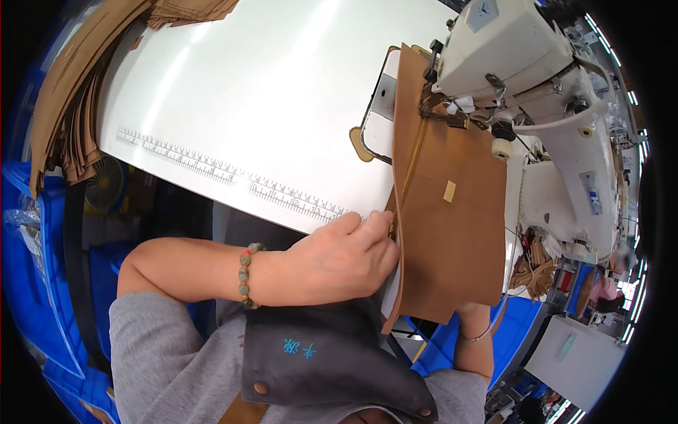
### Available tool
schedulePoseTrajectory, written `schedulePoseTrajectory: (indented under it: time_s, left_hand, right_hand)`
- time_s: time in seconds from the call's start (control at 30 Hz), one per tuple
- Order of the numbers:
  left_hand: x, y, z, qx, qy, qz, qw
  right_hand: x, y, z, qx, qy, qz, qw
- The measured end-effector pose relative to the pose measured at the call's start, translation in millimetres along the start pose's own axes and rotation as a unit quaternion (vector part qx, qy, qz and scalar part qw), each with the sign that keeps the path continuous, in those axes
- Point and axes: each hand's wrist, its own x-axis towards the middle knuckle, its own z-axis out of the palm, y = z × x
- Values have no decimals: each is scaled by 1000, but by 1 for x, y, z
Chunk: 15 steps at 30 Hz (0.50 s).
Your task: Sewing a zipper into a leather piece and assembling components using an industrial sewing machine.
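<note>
White work table (268, 92), glossy, filling the upper half from ten to one o'clock; a printed ruler strip (226, 173) runs along its near edge toward the centre.

Sewing machine (537, 78), cream-white, at one to three o'clock, its head over the far end of the fabric.

Brown panel (452, 240), leather-like, large and roughly rectangular, lying from under the machine head down past the table edge to four o'clock. A small pale tag (449, 191) sits on its face. A gold zipper (412, 166) runs along its left edge from the needle area toward the centre.

Stack of tan cut pieces (70, 99), fanned over the table's far left edge at nine to eleven o'clock.

Dark apron (332, 353) with two snap studs, over a grey top, at six o'clock.

Blue bins (35, 233) at eight to nine o'clock, below table level.

Left hand (339, 258), at centre, curled, fingertips pinching the panel's zipper edge just at the table's rim; a bead bracelet (246, 275) circles the wrist.

Right hand: hidden beneath the panel's lower end at five o'clock; only the wrist with a thin bangle (474, 336) shows, so its grip cannot be told.
</note>
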Motion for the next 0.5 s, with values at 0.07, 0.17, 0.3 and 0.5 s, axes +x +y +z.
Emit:
schedulePoseTrajectory:
  time_s: [0.07,0.17,0.3,0.5]
  left_hand:
    - [-1,-1,-1,-32,-33,4,999]
    - [0,-5,0,-23,-9,21,999]
    - [1,-6,-2,-17,0,32,999]
    - [1,-8,-5,-35,-14,32,999]
  right_hand:
    - [11,-7,-10,-127,29,-32,991]
    - [39,-14,-31,-306,72,-86,945]
    - [71,-13,-54,-451,93,-150,875]
    - [71,-11,-75,-571,120,-268,767]
